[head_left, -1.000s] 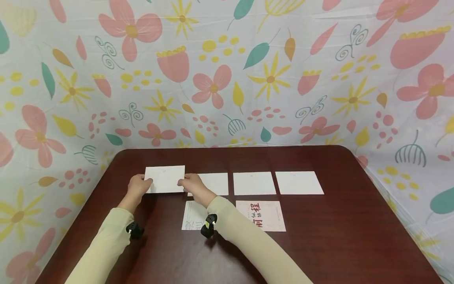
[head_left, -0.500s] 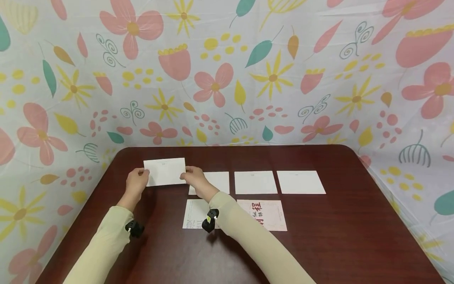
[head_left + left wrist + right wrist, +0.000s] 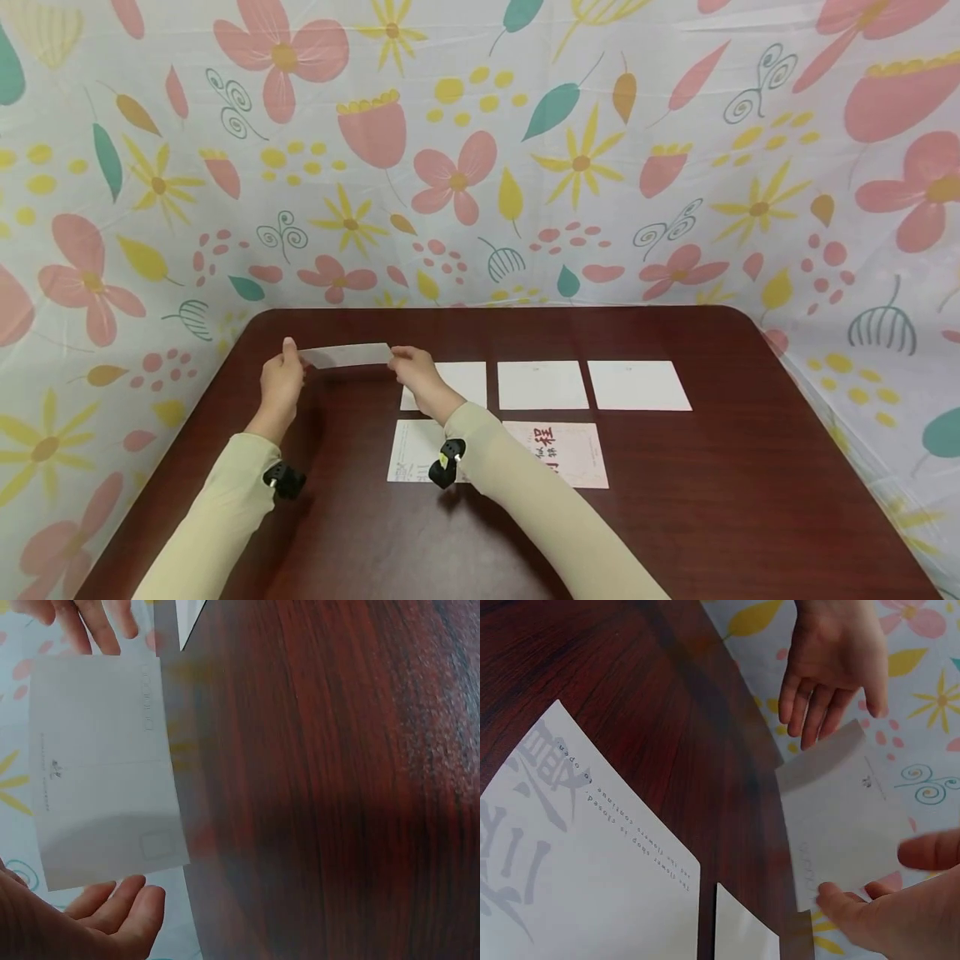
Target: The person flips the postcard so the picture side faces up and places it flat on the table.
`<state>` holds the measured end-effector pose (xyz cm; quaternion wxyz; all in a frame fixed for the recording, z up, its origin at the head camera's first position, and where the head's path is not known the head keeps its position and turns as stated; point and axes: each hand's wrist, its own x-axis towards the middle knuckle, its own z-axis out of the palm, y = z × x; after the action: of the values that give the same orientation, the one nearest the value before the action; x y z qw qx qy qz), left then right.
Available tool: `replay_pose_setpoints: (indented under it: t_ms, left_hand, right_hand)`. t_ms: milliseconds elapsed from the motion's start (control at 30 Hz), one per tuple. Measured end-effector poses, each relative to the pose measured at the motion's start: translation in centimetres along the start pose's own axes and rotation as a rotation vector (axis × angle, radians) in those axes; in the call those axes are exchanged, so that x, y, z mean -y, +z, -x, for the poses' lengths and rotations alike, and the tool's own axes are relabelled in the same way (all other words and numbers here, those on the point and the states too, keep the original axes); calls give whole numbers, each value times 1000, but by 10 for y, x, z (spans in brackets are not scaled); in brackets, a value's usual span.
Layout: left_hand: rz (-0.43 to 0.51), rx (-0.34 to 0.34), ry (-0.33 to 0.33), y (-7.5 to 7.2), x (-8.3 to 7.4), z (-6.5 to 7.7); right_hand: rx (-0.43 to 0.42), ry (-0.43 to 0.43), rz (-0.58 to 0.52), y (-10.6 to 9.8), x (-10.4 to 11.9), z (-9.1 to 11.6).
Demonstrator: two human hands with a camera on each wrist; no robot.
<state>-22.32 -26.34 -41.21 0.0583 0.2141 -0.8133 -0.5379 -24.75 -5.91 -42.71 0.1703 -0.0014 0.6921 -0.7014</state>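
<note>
While the left hand (image 3: 281, 385) is held with thumb raised and fingers straight and loosely spread, a thin white paper card (image 3: 347, 356) is suspended, tilted, between it and the right hand (image 3: 420, 382). The card's near end is met by the right hand's straight fingertips, its thumb spread away; whether the left fingertips touch cannot be told. Beside the right hand, smooth rectangular cards (image 3: 543, 385) are laid on glossy, wood-grained table (image 3: 712, 500); below it, printed cards (image 3: 581, 454) are partly covered.
</note>
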Motion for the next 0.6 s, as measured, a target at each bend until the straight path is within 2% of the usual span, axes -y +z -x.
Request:
replay_pose_setpoints:
  t_ms: [167, 400, 600]
  left_hand:
    - [40, -7, -4, -1, 4, -2]
    - [-27, 25, 4, -2, 7, -5]
    - [-91, 12, -2, -1, 8, -9]
  right_hand:
    - [-42, -12, -66, 0, -1, 4]
    - [-102, -36, -97, 1, -4, 2]
    - [-123, -83, -107, 2, -6, -2]
